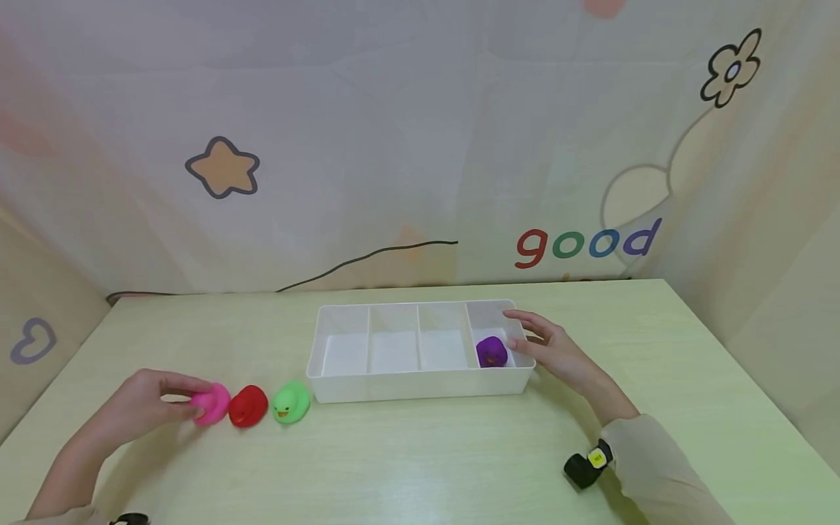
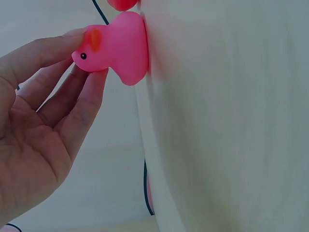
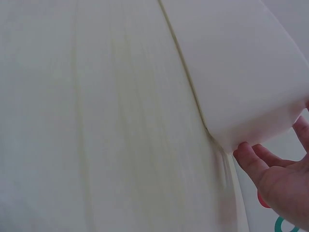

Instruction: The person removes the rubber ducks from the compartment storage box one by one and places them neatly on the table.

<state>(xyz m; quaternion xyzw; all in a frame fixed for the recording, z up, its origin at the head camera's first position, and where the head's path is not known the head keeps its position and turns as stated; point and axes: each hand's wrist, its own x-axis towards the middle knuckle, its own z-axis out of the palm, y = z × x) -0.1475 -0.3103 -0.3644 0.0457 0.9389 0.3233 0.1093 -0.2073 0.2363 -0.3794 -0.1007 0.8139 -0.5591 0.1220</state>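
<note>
My left hand pinches a pink rubber duck between thumb and fingertips. In the left wrist view the pink duck shows its orange beak, with its base right at the table. A red duck and a green duck stand in line to its right. My right hand is at the right end of a white divided tray, thumb and forefinger reaching over the rim. Beside the thumb, a purple duck lies in the rightmost compartment. In the right wrist view, loosely bent fingers meet the tray's end wall.
The other tray compartments show bare white floors. Pale wood-look tabletop spreads in front of the tray. A printed curtain rises behind the table's back edge. A black wrist device sits by the right sleeve.
</note>
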